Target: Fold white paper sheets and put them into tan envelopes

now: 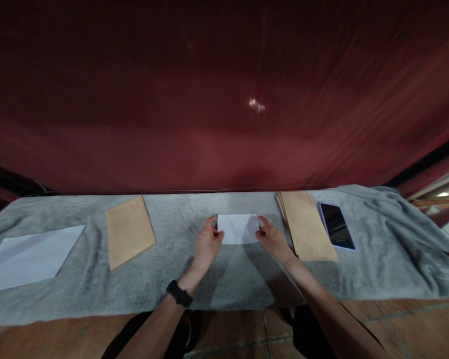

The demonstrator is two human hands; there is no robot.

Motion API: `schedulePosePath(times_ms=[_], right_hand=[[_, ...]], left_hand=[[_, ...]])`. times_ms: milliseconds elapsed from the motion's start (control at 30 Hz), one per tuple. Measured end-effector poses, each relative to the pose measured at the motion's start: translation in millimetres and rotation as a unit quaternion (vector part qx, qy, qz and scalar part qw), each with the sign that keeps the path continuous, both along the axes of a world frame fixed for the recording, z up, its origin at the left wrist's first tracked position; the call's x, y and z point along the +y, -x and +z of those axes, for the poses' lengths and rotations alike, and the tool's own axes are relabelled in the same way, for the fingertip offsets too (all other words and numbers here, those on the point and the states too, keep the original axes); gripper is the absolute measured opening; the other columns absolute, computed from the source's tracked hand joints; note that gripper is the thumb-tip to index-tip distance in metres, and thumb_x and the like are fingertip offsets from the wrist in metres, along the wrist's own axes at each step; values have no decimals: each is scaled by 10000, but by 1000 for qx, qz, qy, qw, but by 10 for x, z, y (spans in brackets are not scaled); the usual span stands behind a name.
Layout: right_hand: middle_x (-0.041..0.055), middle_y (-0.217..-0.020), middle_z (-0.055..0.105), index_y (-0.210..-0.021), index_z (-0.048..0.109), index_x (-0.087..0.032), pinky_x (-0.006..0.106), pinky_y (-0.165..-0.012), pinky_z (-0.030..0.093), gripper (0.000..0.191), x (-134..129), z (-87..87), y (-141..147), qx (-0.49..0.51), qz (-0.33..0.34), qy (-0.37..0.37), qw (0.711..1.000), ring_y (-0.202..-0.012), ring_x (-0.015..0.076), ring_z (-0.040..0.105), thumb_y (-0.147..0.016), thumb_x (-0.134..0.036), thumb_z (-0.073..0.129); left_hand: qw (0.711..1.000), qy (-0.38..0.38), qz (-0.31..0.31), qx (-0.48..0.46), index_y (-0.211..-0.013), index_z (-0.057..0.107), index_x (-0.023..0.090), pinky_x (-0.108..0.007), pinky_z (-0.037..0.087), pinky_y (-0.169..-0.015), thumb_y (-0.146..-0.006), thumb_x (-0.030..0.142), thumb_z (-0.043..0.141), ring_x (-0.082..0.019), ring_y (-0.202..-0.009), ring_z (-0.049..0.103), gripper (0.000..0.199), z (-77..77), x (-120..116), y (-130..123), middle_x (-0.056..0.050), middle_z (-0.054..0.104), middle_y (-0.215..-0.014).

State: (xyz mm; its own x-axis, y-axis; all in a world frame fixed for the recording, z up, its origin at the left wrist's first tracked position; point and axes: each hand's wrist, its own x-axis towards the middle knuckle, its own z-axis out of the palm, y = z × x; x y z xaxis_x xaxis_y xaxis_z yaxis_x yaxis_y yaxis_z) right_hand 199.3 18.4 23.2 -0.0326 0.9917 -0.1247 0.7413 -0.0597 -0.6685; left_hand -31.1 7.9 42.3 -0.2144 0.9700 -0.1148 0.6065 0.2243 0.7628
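A small white sheet of paper (238, 229), perhaps folded, is held by its two short sides just over the grey cloth. My left hand (208, 243) pinches its left edge, thumb on top and fingers behind. On the opposite edge, my right hand (272, 239) grips in the same way. To the right of that hand lies a stack of brown envelopes (309, 227). Farther left of my left hand, another brown envelope (129, 230) rests at a slant on the cloth.
A grey cloth (172, 279) covers the long narrow surface. Larger white paper (30, 254) lies at the far left. Beside the stacked envelopes is a phone (337, 226) with a dark screen. A dark red wall (209, 109) rises along the back edge.
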Motion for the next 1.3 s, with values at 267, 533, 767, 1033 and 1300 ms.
schedulePosePath(times_ms=[267, 533, 767, 1033, 1300], right_hand=[[65, -931, 772, -1411, 549, -210, 310, -761, 498, 482, -109, 99, -9, -134, 46, 2, 990, -853, 241, 732, -930, -203, 511], [116, -1192, 710, -1277, 654, -196, 342, -947, 537, 391, -19, 23, 223, 29, 21, -168, 985, -1049, 217, 695, -1011, -305, 389], [164, -1519, 513, -1483, 482, -77, 456, -1219, 325, 567, -158, -185, 672, -35, 88, -204, 974, -1455, 236, 413, -1076, -374, 222], [159, -1593, 392, -1538, 403, -79, 463, -1230, 262, 541, -225, -255, 490, -224, 97, -211, 947, -1511, 256, 318, -1082, -336, 267], [203, -1586, 385, -1550, 374, -60, 514, -1198, 301, 602, -246, -279, 294, -248, 78, -242, 935, -1464, 327, 394, -1064, -413, 339]], left_hand=[[971, 87, -87, 207, -1348, 576, 226, -321, 508, -782, -937, 229, 586, -234, -893, 719, 411, 161, -122, -17, -60, 753, -965], [918, -156, -174, 321, -1347, 588, 136, -473, 425, -1116, -1006, 260, 421, -297, -1324, 547, 399, -20, -151, -297, -165, 612, -1391], [879, -168, -267, 358, -1555, 329, 82, -490, 295, -1228, -982, 186, 356, -264, -1530, 273, 583, -393, -158, -525, -177, 383, -1607], [895, -129, -216, 368, -1560, 318, 58, -472, 243, -1253, -1002, 214, 296, -252, -1536, 247, 579, -377, -112, -408, -174, 347, -1623], [909, -109, -160, 368, -1569, 308, 61, -497, 249, -1245, -1033, 444, 326, -289, -1533, 256, 659, -362, -126, -261, -199, 316, -1628]])
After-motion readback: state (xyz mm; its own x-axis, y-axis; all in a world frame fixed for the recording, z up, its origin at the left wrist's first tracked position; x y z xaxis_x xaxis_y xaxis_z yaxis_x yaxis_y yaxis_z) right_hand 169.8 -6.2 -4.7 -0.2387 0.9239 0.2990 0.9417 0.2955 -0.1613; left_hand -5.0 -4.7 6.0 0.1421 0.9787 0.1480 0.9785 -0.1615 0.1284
